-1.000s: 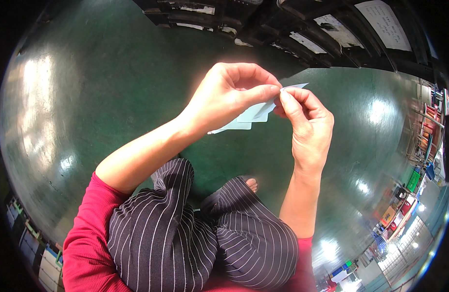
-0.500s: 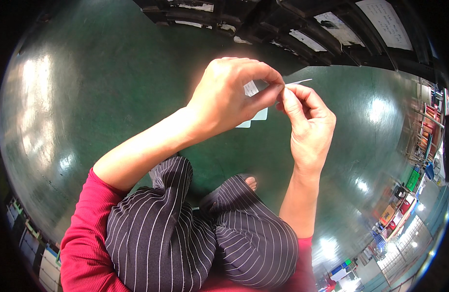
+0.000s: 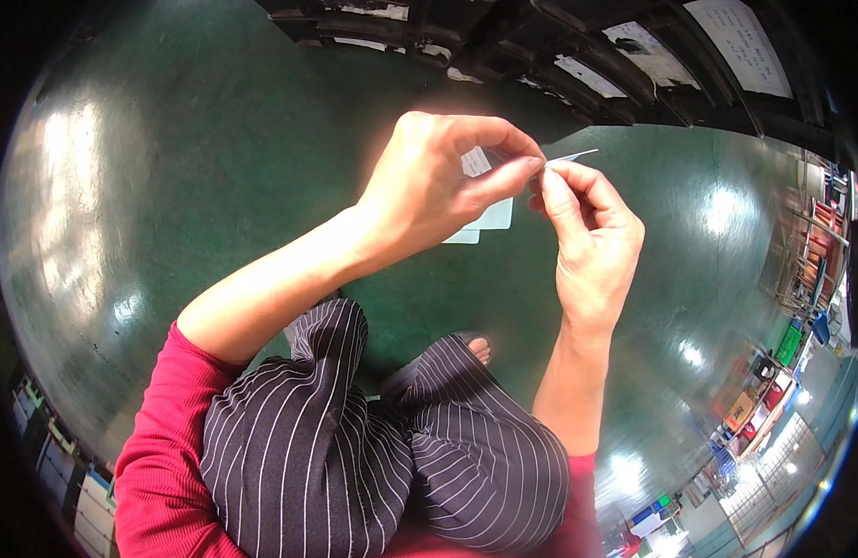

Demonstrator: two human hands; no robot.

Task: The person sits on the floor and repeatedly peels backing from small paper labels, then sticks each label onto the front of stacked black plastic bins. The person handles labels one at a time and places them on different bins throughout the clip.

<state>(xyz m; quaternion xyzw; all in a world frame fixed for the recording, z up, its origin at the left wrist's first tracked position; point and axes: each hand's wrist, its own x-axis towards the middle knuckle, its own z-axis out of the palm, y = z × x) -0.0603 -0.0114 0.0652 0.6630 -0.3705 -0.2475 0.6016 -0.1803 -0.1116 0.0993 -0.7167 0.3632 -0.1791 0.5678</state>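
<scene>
My left hand (image 3: pixel 438 172) arches over from the left, its thumb and forefinger pinched together. Their tips meet those of my right hand (image 3: pixel 591 237), also closed in a pinch. Between the fingertips is the corner of a thin white sheet (image 3: pixel 575 155), seen nearly edge-on and pointing away to the right. Below and behind my left hand show white paper sheets (image 3: pixel 492 217), partly hidden by it; a printed patch (image 3: pixel 475 162) is visible through the gap between thumb and forefinger.
Dark crates with paper labels (image 3: pixel 652 54) stand along the far side. Under me is a glossy green floor (image 3: pixel 224 167). My striped trouser legs (image 3: pixel 299 437) are bent close below my hands. Shelves with mixed goods (image 3: pixel 819 242) line the far right.
My left hand has shifted very slightly, and a bit more of the white sheets shows beneath it. The pinch of both hands stays the same.
</scene>
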